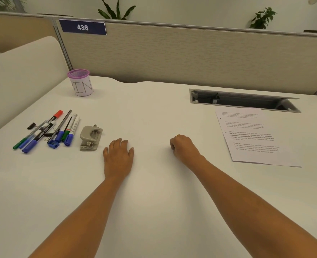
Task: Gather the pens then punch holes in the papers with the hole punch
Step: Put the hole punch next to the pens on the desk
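Left hand flat on white desk (beige partition behind).

**Hands at rest, desk laid out**

Left hand flat on white desk; right hand fisted, holding nothing. Pens heaped far left, hole punch just beside them. Papers right. Purple cup behind the pens.

Desk: white top, wavy back edge.
Partition: beige fabric, grey rail, behind the desk.
Plate: navy, reads 436, on the partition's top left.
Hatch: grey cable slot, far right of the desk.
Left side: cream rounded panel, perhaps a chair back.
Plants: two, beyond the partition, against a pale wall.
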A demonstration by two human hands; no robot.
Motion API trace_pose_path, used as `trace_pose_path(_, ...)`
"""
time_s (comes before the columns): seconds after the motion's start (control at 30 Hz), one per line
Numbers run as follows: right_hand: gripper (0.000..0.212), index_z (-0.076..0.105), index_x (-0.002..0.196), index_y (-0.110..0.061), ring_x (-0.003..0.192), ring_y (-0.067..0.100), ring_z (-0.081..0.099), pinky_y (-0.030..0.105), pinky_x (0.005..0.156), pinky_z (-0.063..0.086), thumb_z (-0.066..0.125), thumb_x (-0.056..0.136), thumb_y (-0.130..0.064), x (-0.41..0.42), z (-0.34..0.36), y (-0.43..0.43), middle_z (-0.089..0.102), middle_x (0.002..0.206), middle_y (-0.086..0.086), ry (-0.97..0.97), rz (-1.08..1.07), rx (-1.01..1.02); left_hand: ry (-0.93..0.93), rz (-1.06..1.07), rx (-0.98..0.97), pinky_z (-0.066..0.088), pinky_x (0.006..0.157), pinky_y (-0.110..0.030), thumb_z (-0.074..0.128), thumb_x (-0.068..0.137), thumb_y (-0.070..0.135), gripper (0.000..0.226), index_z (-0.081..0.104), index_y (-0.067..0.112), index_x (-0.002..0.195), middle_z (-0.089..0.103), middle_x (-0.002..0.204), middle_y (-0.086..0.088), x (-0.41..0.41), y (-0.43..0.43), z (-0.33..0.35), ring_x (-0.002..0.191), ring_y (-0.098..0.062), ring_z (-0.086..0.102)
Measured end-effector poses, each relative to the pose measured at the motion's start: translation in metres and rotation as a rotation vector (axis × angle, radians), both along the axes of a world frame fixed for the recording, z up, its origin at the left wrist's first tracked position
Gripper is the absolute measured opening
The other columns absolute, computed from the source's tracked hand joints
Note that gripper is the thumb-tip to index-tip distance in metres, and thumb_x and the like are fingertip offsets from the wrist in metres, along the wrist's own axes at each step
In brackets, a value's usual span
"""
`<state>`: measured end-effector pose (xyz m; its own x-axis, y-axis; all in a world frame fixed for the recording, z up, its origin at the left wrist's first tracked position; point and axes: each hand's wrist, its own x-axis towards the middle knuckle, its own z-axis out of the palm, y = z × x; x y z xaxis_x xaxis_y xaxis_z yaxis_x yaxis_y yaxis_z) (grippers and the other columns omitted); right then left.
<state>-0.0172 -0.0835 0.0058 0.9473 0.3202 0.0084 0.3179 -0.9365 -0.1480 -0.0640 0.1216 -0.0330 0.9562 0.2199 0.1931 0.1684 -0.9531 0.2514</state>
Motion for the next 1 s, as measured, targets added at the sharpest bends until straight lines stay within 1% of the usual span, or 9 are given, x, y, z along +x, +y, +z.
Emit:
trace_pose_path(0.07,0.025,0.061,0.091,0.006,0.075,0.018,0.038,0.028,0.064,0.029,0.041,0.077,0.013,0.003,-0.001,-0.001,0.063,0.099,0.020,0.018,-0.005,0.033,-0.006,0.000,-0.007,0.020,0.113,-0.042,0.038,0.097,0.033,0.042,0.044,0.014,0.134,0.040,0.144,-0.005,0.000,0.000,0.000,0.137,-0.021,0.031)
trace_pose_path(0.17,0.025,0.063,0.088,0.003,0.075,0.022,0.047,0.025,0.064,0.034,0.043,0.076,0.011,0.008,-0.001,-0.002,0.066,0.095,0.017,0.076,-0.063,0.149,-0.018,0.002,-0.011,0.021,0.113,-0.041,0.040,0.096,0.032,0.041,0.045,0.015,0.133,0.041,0.144,-0.005,0.000,0.001,0.000,0.136,-0.020,0.032)
trace_pose_path(0.3,0.013,0.068,0.083,0.000,0.070,0.019,0.055,0.018,0.055,0.043,0.060,0.074,0.006,0.019,0.010,-0.015,0.059,0.074,0.003,0.305,-0.271,0.533,-0.012,0.014,0.013,0.021,0.111,-0.041,0.040,0.096,0.032,0.041,0.045,0.014,0.133,0.041,0.144,-0.005,0.001,0.000,0.001,0.136,-0.020,0.032)
trace_pose_path(0.33,0.010,0.067,0.078,-0.003,0.066,0.017,0.055,0.016,0.053,0.043,0.062,0.074,0.005,0.021,0.014,-0.018,0.057,0.069,0.000,0.343,-0.321,0.599,0.000,0.013,0.026,0.022,0.110,-0.041,0.039,0.096,0.032,0.041,0.044,0.014,0.133,0.041,0.144,-0.005,0.002,0.000,0.002,0.136,-0.020,0.033)
trace_pose_path(0.43,0.018,0.060,0.064,-0.012,0.059,0.011,0.053,0.013,0.050,0.042,0.061,0.075,0.002,0.026,0.022,-0.021,0.055,0.063,-0.005,0.342,-0.450,0.697,0.029,-0.051,0.042,0.030,0.104,-0.037,0.039,0.095,0.029,0.039,0.044,0.014,0.130,0.042,0.140,-0.003,0.011,0.003,0.011,0.130,-0.021,0.038)
trace_pose_path(0.57,0.010,0.063,0.074,-0.007,0.056,0.009,0.051,0.014,0.046,0.039,0.061,0.075,0.003,0.032,0.030,0.006,0.055,0.062,-0.005,0.315,-0.519,0.768,0.006,-0.185,0.148,0.035,0.097,-0.036,0.040,0.095,0.028,0.037,0.045,0.014,0.128,0.044,0.136,-0.001,0.030,0.022,0.030,0.125,-0.019,0.041)
trace_pose_path(0.67,0.011,0.062,0.074,-0.006,0.055,0.007,0.049,0.015,0.046,0.037,0.061,0.075,0.005,0.039,0.035,0.040,0.055,0.061,-0.004,0.302,-0.533,0.786,-0.003,-0.230,0.212,0.037,0.093,-0.036,0.038,0.096,0.031,0.036,0.045,0.015,0.127,0.045,0.133,0.000,0.053,0.049,0.046,0.121,-0.019,0.044)
trace_pose_path(0.83,0.011,0.061,0.075,-0.005,0.055,0.006,0.048,0.013,0.048,0.038,0.059,0.075,0.005,0.062,0.048,0.107,0.054,0.063,-0.003,0.244,-0.537,0.785,-0.002,-0.255,0.170,0.037,0.090,-0.038,0.040,0.095,0.027,0.033,0.049,0.012,0.124,0.049,0.128,-0.003,0.092,0.121,0.061,0.116,-0.022,0.047)
trace_pose_path(1.0,0.012,0.060,0.072,-0.006,0.057,0.009,0.051,0.014,0.048,0.037,0.061,0.076,0.005,0.098,0.064,0.184,0.054,0.062,-0.004,0.215,-0.481,0.778,0.045,-0.203,0.105,0.039,0.092,-0.040,0.042,0.095,0.026,0.032,0.051,0.011,0.121,0.051,0.127,-0.007,0.131,0.208,0.067,0.115,-0.025,0.049)
